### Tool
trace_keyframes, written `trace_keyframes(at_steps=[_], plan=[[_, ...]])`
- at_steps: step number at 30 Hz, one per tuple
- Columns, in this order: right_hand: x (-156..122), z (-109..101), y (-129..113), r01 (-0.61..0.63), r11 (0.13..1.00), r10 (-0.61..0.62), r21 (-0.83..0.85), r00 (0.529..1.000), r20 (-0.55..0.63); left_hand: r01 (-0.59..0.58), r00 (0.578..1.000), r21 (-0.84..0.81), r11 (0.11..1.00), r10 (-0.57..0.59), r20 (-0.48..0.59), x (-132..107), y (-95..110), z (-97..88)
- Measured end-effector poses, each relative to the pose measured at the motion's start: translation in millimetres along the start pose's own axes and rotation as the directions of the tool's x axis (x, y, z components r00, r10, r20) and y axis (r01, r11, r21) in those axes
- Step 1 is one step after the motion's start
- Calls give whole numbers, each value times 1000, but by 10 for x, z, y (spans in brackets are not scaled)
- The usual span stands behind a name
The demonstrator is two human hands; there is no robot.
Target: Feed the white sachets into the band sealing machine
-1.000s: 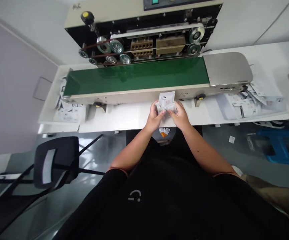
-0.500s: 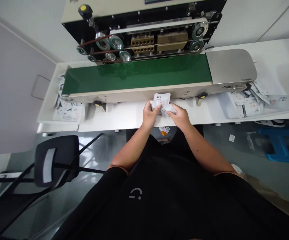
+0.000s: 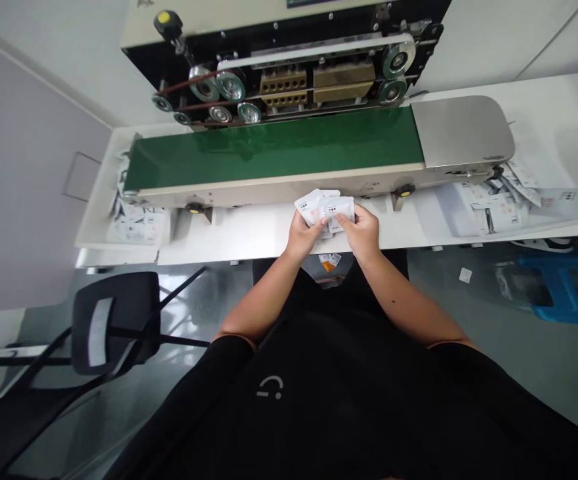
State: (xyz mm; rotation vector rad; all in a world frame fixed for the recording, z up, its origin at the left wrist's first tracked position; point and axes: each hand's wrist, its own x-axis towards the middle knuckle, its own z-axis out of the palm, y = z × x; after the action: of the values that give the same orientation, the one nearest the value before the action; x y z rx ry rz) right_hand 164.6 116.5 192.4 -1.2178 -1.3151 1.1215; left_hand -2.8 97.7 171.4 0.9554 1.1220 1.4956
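Observation:
Small white printed sachets (image 3: 311, 207) are fanned out between my two hands, over the white table in front of the conveyor. My left hand (image 3: 303, 235) is closed on the left side of the fan, its thumb lying across the front. On the right, another white sachet (image 3: 341, 212) is pinched by my right hand (image 3: 363, 233), thumb in front and fingers behind. More sachets show behind these two, partly covered, so I cannot tell how many each hand has. Both hands are close together, just short of the conveyor's front side.
A sealing machine (image 3: 289, 67) with rollers stands behind a green conveyor belt (image 3: 279, 147). Bins of sachets sit left (image 3: 136, 227) and right (image 3: 503, 217). A black chair (image 3: 119, 323) is at left, a blue stool (image 3: 563, 287) at right. One white packet (image 3: 465, 275) lies on the floor.
The sachets have been spread wider: one now tilts left in my left hand, and one stands upright at right in my right hand. My right hand has turned more upright.

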Motion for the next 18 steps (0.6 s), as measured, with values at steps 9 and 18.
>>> trace_keyframes(at_steps=[9,18], plan=[[246,-454,-515,2,992,19,124,985,-169,45,998,-17,999,-46,-36,2,-10,-61],[1370,-1197,-1546,-203,961,231,188,962,-143,52,998,-38,998,-54,-42,2,-6,-60]])
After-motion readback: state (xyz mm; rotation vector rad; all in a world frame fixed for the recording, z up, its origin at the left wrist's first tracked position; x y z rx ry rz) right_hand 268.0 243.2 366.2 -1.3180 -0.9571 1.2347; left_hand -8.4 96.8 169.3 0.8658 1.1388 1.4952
